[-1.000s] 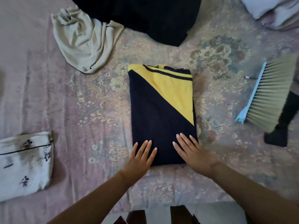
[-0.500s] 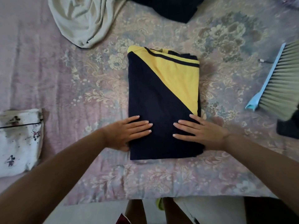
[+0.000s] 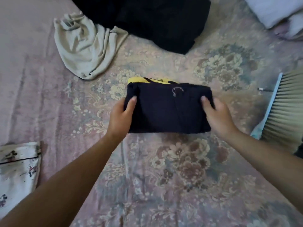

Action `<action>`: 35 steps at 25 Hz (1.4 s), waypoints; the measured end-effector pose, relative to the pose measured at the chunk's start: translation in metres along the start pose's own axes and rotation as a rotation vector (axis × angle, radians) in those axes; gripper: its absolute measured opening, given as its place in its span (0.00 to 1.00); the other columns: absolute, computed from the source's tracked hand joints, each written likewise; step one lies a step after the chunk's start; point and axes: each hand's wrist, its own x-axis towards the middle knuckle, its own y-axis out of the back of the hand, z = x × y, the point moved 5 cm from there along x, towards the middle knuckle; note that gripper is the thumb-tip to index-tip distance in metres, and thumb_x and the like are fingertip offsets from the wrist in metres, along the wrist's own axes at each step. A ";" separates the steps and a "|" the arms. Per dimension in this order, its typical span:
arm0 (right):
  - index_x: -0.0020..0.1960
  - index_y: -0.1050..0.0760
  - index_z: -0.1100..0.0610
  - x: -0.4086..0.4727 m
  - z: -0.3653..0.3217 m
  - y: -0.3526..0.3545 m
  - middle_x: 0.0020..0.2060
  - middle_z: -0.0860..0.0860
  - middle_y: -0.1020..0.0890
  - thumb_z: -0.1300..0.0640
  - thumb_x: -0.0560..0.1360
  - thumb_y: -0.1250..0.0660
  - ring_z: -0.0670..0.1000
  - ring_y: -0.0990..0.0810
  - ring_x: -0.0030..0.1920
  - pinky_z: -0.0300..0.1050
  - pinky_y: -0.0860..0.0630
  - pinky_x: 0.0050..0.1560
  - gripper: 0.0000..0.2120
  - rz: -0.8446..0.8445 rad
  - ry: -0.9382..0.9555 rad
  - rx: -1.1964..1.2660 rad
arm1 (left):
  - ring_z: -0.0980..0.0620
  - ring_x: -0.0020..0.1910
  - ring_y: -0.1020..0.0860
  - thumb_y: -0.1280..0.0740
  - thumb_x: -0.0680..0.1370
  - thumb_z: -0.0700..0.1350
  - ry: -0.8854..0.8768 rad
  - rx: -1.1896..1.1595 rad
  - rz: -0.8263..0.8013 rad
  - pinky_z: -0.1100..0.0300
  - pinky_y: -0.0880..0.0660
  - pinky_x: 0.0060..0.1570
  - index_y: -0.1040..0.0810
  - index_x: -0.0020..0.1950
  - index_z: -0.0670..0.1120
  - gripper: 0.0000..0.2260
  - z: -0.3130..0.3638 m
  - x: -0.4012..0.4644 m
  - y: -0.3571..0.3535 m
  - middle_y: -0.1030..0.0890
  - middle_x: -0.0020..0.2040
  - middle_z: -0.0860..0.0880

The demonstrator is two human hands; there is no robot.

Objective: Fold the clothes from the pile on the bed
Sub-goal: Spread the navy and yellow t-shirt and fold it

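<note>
A navy and yellow shirt (image 3: 168,112) lies folded into a short wide rectangle in the middle of the bed, a strip of yellow showing along its far edge. My left hand (image 3: 122,114) grips its left edge, thumb on top. My right hand (image 3: 216,114) grips its right edge the same way. A crumpled beige garment (image 3: 85,46) lies at the far left, and a black garment (image 3: 155,20) lies heaped at the far centre.
The bed has a pink floral cover (image 3: 180,169). A brush with a light blue back (image 3: 283,105) lies at the right edge. A white printed folded item (image 3: 16,171) sits at the near left. Pale bedding (image 3: 278,12) is at the far right corner.
The shirt's near half has been folded up over its far half, hiding most of the yellow. Both hands moved from pressing flat on top to gripping its side edges.
</note>
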 end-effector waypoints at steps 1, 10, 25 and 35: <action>0.56 0.23 0.59 0.016 -0.010 -0.004 0.53 0.54 0.19 0.36 0.74 0.40 0.50 0.21 0.54 0.44 0.23 0.55 0.28 0.017 -0.048 0.076 | 0.63 0.31 0.30 0.40 0.81 0.49 0.019 -0.022 0.087 0.67 0.33 0.33 0.27 0.39 0.43 0.14 0.006 0.019 -0.003 0.26 0.35 0.53; 0.51 0.32 0.58 0.052 0.020 -0.035 0.38 0.49 0.26 0.43 0.81 0.50 0.56 0.26 0.42 0.49 0.33 0.41 0.19 0.250 -0.056 -0.309 | 0.46 0.39 0.29 0.49 0.82 0.54 0.220 0.326 0.293 0.56 0.36 0.39 0.31 0.49 0.42 0.16 -0.025 0.048 -0.020 0.27 0.39 0.47; 0.56 0.19 0.54 0.085 -0.033 -0.082 0.54 0.52 0.21 0.50 0.74 0.33 0.55 0.32 0.57 0.53 0.33 0.55 0.14 0.261 0.509 -0.740 | 0.39 0.55 0.23 0.43 0.80 0.47 -0.323 0.762 0.405 0.48 0.29 0.54 0.28 0.65 0.38 0.18 -0.012 0.062 -0.034 0.22 0.57 0.39; 0.47 0.20 0.51 0.110 -0.027 -0.090 0.50 0.46 0.20 0.50 0.75 0.34 0.53 0.30 0.59 0.47 0.41 0.55 0.07 0.126 0.346 -0.846 | 0.46 0.74 0.39 0.54 0.79 0.55 -0.556 1.160 -0.070 0.49 0.51 0.72 0.39 0.74 0.40 0.28 -0.041 0.067 -0.095 0.38 0.74 0.42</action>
